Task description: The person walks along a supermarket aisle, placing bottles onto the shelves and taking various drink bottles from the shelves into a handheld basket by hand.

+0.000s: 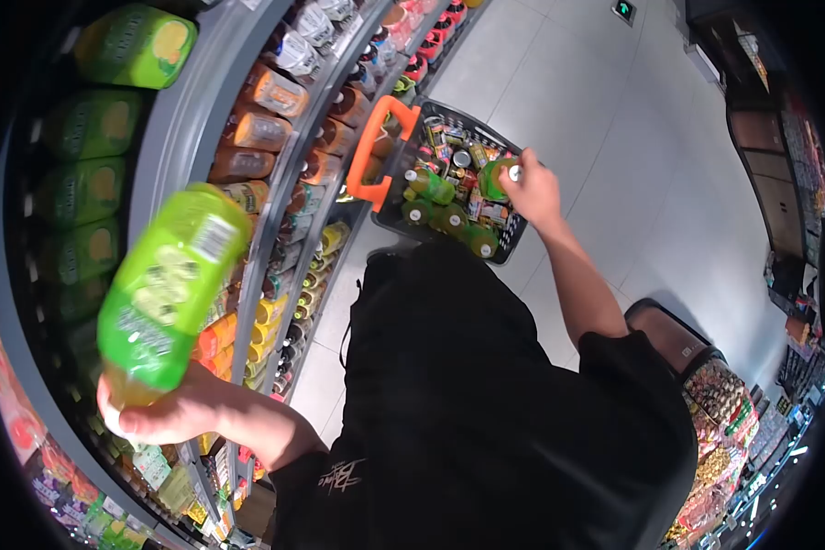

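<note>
My left hand (170,412) is wrapped round the neck end of a large green-labelled drink bottle (170,289). This bottle is tilted, its base pointing up, in front of the shelves. My right hand (535,192) grips a green bottle (493,180) near its white cap, at the right side of a black shopping basket (475,123). Part of that bottle is hidden by the fingers. Several green bottles (435,187), a can (462,159) and small colourful packages lie in the basket. Its orange handle (368,151) stands up at the left.
Shelves of bottled drinks (270,92) curve along my left, with large green bottles (137,46) on the nearest one. Grey floor tiles (605,137) stretch to the right of the basket. A display of packaged goods (720,422) stands at the lower right.
</note>
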`<state>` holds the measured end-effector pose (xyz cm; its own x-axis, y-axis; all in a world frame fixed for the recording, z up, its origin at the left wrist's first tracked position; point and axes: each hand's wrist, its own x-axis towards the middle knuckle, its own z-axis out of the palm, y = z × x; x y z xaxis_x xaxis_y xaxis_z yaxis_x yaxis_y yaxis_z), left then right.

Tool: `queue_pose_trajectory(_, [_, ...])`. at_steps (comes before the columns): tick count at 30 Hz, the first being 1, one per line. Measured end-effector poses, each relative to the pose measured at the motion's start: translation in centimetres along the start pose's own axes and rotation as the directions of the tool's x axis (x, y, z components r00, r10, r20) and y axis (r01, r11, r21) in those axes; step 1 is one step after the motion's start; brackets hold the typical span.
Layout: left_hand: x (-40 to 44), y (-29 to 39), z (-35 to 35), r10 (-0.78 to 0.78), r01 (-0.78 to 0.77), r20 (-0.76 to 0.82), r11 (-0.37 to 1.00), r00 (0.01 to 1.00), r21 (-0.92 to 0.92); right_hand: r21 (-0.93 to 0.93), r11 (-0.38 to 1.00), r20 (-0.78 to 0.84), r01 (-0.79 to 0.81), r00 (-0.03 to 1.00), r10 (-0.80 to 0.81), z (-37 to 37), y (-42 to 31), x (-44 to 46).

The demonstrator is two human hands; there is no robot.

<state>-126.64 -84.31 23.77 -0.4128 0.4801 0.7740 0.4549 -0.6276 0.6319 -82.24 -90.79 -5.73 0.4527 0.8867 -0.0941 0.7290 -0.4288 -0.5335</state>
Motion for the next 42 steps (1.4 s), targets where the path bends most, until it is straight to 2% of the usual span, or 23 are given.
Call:
queue_pose_trajectory(1, [-1.4,-0.1,-0.5,-0.083,0.077,0.109,0.995,0.991,0.063,-0.03,0.997,0.025,-0.067,0.997,0.068,2.7,2.4,-0.4])
queue_pose_trajectory(3, [-4.8,-1.8,-1.1,-0.12,0.039,0.288,0.961,0.95,0.272,-0.091,0.977,0.075,-0.192,0.977,0.199,7.1,6.0,-1.4])
queue_pose_trajectory(4, [-6.7,-2.4,-1.3,-0.188,0.076,0.347,0.947,0.919,0.312,-0.04,0.951,0.174,-0.306,0.935,0.308,8.0,6.7,-1.7])
queue_pose_trajectory(6, [-10.7,-3.9,-2.6,-0.282,0.119,0.447,0.926,0.849,0.358,-0.028,0.931,0.12,-0.365,0.923,0.366,11.9,9.0,-2.6])
queue_pose_trajectory(7, [-12.7,-3.7,-2.5,-0.391,0.246,0.416,0.9,0.821,0.361,-0.024,0.917,0.096,-0.398,0.912,0.398,13.5,10.1,-3.1])
queue_pose_trajectory(9, [-15.3,-3.8,-4.0,-0.551,0.314,0.42,0.801,0.721,0.51,-0.026,0.893,0.159,-0.449,0.881,0.447,15.3,10.7,-3.1])
queue_pose_trajectory(11, [-17.6,-4.8,-6.5,-0.571,0.3,0.448,0.786,0.688,0.541,-0.062,0.908,0.205,-0.414,0.885,0.418,17.0,10.7,-2.8])
queue_pose_trajectory(14, [-20.0,-5.4,-8.8,-0.665,0.403,0.356,0.708,0.656,0.58,-0.127,0.899,0.143,-0.42,0.889,0.435,19.6,11.0,-1.4])
queue_pose_trajectory(17, [-21.0,-5.7,-11.7,-0.77,0.469,0.322,0.605,0.55,0.643,-0.039,0.812,0.28,-0.582,0.774,0.568,22.4,13.0,0.2])
queue_pose_trajectory(18, [-20.9,-5.4,-11.1,-0.69,0.367,0.403,0.687,0.601,0.627,-0.034,0.792,0.276,-0.61,0.756,0.594,23.2,12.9,1.0])
queue_pose_trajectory(21, [-21.2,-5.0,-10.6,-0.68,0.397,0.426,0.712,0.597,0.579,-0.068,0.82,0.298,-0.568,0.773,0.56,25.0,12.5,3.1])
queue_pose_trajectory(22, [-21.3,-5.1,-10.5,-0.7,0.429,0.41,0.696,0.584,0.576,0.035,0.784,0.423,-0.62,0.72,0.55,19.4,6.6,3.9])
queue_pose_trajectory(25, [-20.8,-5.0,-7.7,-0.629,0.323,0.511,0.759,0.585,0.565,0.172,0.724,0.656,-0.668,0.626,0.421,20.3,5.0,5.7])
queue_pose_trajectory(26, [-21.0,-5.4,-7.5,-0.653,0.304,0.506,0.734,0.563,0.607,0.131,0.783,0.683,-0.608,0.628,0.373,20.5,4.4,6.1])
queue_pose_trajectory(29, [-20.1,-5.5,-4.1,-0.611,0.301,0.644,0.79,0.461,0.534,0.175,0.945,0.683,-0.275,0.726,0.085,19.6,1.1,5.4])
queue_pose_trajectory(30, [-19.6,-5.0,-2.2,-0.618,0.314,0.648,0.786,0.445,0.533,0.289,0.946,0.706,-0.146,0.7,-0.108,19.3,0.0,4.6])
queue_pose_trajectory(31, [-19.5,-5.0,-1.0,-0.623,0.323,0.667,0.783,0.409,0.532,0.406,0.914,0.703,-0.022,0.646,-0.297,18.9,-1.3,3.5])
queue_pose_trajectory(33, [-19.6,-5.4,1.1,-0.624,0.34,0.706,0.779,0.335,0.528,0.494,0.87,0.794,-0.011,0.414,-0.446,10.5,-8.7,1.6])
queue_pose_trajectory(34, [-21.0,-6.8,2.0,-0.493,0.256,0.742,0.87,0.455,0.421,0.571,0.805,0.66,0.163,0.492,-0.568,9.6,-9.8,-0.3])
queue_pose_trajectory(35, [-21.3,-7.0,3.0,-0.5,0.251,0.754,0.866,0.425,0.433,0.608,0.718,0.503,0.338,0.536,-0.678,9.0,-10.5,-1.9])
queue_pose_trajectory(38, [-21.7,-6.2,6.8,-0.54,0.194,0.777,0.842,0.325,0.504,0.607,0.723,0.238,0.329,0.793,-0.561,7.9,-12.0,-4.6])
queue_pose_trajectory(41, [-22.2,-6.1,9.0,-0.531,0.208,0.81,0.846,0.249,0.491,0.622,0.724,0.161,0.299,0.856,-0.492,8.3,-10.4,-4.1])
queue_pose_trajectory(42, [-22.3,-6.6,9.3,-0.448,0.19,0.861,0.892,0.241,0.41,0.607,0.715,0.079,0.346,0.869,-0.488,8.4,-10.0,-3.7])
